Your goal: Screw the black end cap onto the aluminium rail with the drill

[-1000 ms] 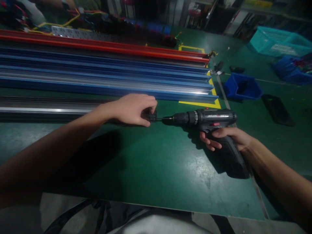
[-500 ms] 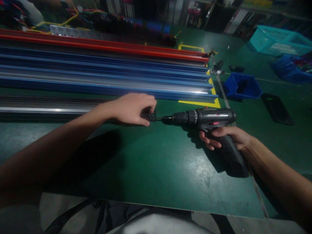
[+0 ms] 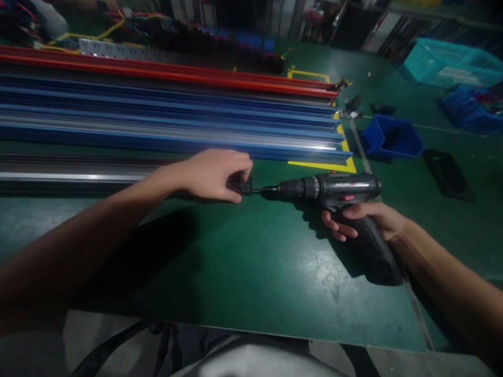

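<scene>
My right hand (image 3: 353,222) is wrapped round the handle of a black cordless drill (image 3: 346,186), which points left. Its thin bit (image 3: 257,190) reaches the small black end cap (image 3: 246,186) at the end of a dark metal profile (image 3: 86,175). My left hand (image 3: 216,175) grips that end from above, thumb on the near side and fingers on the far side. The palm hides much of the joint between cap and profile. Whether a screw sits at the bit's tip I cannot tell.
Behind lie long blue profiles (image 3: 176,123) and a red profile (image 3: 176,70), with wiring (image 3: 118,26) beyond. On the right are a blue bin (image 3: 393,139), a black flat object (image 3: 448,174) and a teal crate (image 3: 451,65). The green table's (image 3: 255,272) front edge is near my body.
Almost nothing differs. Both hands and the drill keep their places, with the bit still at the end cap; the view has shifted very slightly.
</scene>
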A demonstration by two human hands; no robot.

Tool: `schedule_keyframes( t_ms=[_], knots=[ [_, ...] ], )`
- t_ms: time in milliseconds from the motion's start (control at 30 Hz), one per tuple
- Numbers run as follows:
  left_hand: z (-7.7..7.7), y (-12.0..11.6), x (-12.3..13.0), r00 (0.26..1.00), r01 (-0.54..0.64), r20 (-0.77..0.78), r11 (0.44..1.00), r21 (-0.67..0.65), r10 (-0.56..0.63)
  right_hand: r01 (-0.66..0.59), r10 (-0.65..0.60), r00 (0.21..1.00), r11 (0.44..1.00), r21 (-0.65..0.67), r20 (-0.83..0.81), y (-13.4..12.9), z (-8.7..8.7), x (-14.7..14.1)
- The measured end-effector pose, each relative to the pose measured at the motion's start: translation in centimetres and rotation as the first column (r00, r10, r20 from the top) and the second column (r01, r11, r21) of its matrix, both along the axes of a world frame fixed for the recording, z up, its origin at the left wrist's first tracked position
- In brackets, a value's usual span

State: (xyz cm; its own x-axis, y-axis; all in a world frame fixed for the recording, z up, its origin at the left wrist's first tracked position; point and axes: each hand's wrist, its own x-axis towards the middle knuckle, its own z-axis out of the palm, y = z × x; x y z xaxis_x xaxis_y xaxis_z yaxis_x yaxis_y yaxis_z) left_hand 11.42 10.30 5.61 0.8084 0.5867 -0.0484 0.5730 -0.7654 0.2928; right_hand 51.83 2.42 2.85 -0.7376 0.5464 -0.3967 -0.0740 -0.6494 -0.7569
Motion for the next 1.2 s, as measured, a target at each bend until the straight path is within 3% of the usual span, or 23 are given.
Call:
schedule_keyframes(
  t_ms=[1200],
  knots=[
    [-0.29,0.17,-0.08,1.000,0.015,0.017,1.000,0.016,-0.016,-0.017,0.017,1.000,0.999,0.033,-0.007,0.05,-0.16,0.21]
  ],
)
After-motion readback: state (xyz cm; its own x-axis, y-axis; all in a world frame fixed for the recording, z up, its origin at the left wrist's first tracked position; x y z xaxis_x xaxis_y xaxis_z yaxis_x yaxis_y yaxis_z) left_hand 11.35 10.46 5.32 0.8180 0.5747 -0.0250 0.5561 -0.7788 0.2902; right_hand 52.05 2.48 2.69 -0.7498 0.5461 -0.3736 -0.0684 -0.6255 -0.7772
